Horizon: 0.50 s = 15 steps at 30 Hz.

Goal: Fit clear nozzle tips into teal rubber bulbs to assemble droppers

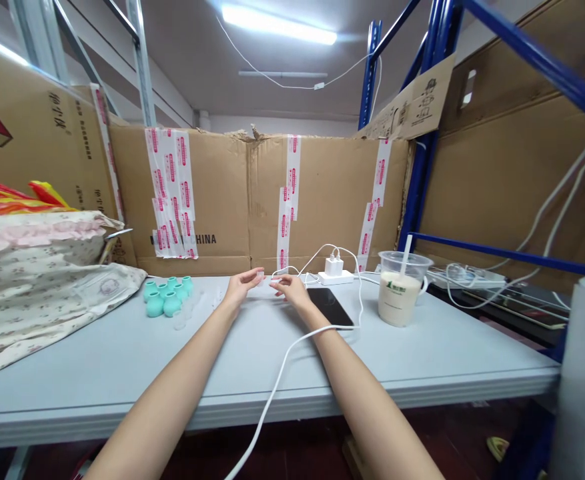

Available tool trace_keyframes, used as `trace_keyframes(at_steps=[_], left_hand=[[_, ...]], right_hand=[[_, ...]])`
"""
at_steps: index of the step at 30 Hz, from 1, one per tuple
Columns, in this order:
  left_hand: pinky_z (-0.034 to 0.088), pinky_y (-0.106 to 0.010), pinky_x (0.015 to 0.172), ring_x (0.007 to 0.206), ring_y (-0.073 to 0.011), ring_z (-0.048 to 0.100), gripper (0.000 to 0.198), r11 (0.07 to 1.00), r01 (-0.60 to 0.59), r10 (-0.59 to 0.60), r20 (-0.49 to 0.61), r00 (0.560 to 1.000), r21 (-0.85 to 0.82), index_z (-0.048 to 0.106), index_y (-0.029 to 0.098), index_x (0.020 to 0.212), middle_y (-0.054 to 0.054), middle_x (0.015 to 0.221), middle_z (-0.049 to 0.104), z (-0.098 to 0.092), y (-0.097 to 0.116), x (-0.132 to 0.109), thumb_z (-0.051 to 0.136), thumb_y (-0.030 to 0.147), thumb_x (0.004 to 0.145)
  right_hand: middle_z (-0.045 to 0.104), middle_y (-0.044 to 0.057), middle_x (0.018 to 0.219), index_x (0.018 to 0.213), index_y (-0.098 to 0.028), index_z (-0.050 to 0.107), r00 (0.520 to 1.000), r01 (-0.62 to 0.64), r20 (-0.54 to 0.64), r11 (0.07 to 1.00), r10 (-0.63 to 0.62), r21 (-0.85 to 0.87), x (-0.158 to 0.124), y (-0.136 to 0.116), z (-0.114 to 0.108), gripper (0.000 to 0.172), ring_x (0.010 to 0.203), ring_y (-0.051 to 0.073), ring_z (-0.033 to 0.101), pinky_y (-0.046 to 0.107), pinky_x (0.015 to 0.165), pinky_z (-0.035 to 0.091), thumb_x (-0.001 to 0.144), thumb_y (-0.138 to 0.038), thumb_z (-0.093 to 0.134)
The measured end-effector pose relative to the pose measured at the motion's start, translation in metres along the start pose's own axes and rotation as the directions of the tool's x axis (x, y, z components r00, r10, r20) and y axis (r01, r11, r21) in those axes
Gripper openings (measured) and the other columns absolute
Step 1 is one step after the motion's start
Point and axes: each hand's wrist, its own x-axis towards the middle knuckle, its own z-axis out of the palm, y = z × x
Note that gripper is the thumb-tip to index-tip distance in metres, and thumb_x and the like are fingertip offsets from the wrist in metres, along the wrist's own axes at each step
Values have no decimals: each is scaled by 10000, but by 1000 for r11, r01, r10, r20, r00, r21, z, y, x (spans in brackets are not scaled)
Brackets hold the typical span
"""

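Both my arms reach forward over a pale grey table (122, 373). My left hand (241, 285) pinches a small clear piece (259, 273) between thumb and fingertips. My right hand (288, 287) is close beside it with fingers curled, pinching something small that I cannot make out. A cluster of teal silicone caps (166, 296) stands to the left of my left hand, with several small clear pieces (192, 310) lying beside them. A black phone (330, 307) lies just right of my right hand, with a white cable (292, 347) running across my right forearm.
A plastic cup of milk tea with a straw (401, 290) stands to the right. A white charger and power strip (335, 271) sit at the back by taped cardboard walls (322, 193). Folded floral fabric (37, 273) lies on the left; blue shelving (425, 133) is on the right.
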Motion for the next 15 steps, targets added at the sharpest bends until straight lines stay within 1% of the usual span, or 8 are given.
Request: trace_keyframes(at_steps=[2, 4, 6, 7, 9, 12, 13, 15], left_hand=[[388, -294, 798, 857, -195, 608, 523, 999, 35, -35, -24, 999, 18, 638, 136, 1018, -93, 874, 687, 1, -1, 1, 703, 430, 591], [389, -262, 705, 781, -179, 630, 504, 994, 103, -101, -48, 994, 28, 633, 144, 1015, -79, 876, 676, 3, -4, 3, 655, 464, 626], [367, -234, 611, 682, -166, 640, 503, 988, 154, -153, -43, 987, 29, 628, 141, 995, -62, 852, 659, 5, -8, 6, 614, 500, 642], [357, -227, 583, 639, -159, 637, 504, 987, 154, -153, -32, 988, 36, 627, 136, 977, -56, 838, 650, 7, -12, 7, 606, 511, 641], [364, -229, 577, 577, -139, 612, 492, 992, 93, -93, -1, 996, 82, 627, 126, 930, -47, 801, 642, 10, -18, 8, 620, 509, 622], [403, -255, 638, 552, -121, 564, 420, 980, -70, 59, 66, 996, 185, 628, 129, 890, -30, 723, 639, 13, -26, 7, 650, 446, 616], [409, -260, 654, 559, -121, 558, 402, 972, -108, 93, 81, 992, 207, 621, 134, 908, -24, 705, 636, 14, -28, 6, 653, 415, 623], [416, -261, 671, 589, -124, 567, 413, 966, -141, 123, 99, 988, 214, 576, 152, 994, -9, 693, 628, 16, -29, 3, 650, 358, 643]], right_hand=[[605, 8, 680, 882, -154, 641, 1000, 8, 0, 1000, -8, 2, -1, -1, 0, 316, 534, 93, 582, 153, 400, 353, 658, -372, 686], [604, 10, 675, 876, -150, 641, 1000, 17, 1, 1000, -17, 5, -2, -1, 0, 319, 537, 98, 583, 156, 396, 350, 655, -376, 685], [605, 12, 680, 877, -147, 638, 1000, 16, -2, 1000, -16, 14, -1, 0, 1, 315, 538, 102, 583, 158, 390, 347, 655, -367, 682], [607, 14, 685, 878, -147, 636, 1000, 14, -4, 1000, -14, 22, -1, 1, 0, 312, 539, 103, 584, 158, 389, 347, 654, -360, 680], [616, 18, 703, 878, -150, 634, 1000, 7, -14, 999, -6, 41, 0, 1, 0, 306, 549, 108, 586, 160, 389, 352, 653, -353, 676], [626, 24, 735, 868, -162, 632, 999, -15, -29, 997, 17, 81, 0, 1, -2, 298, 605, 120, 592, 163, 404, 378, 654, -366, 662], [626, 24, 744, 859, -167, 632, 999, -16, -39, 996, 20, 93, 1, 1, -3, 288, 635, 124, 591, 164, 415, 391, 656, -369, 656], [622, 20, 756, 838, -178, 632, 998, -7, -59, 994, 14, 111, 1, 0, -5, 262, 682, 126, 582, 165, 440, 413, 660, -368, 646]])
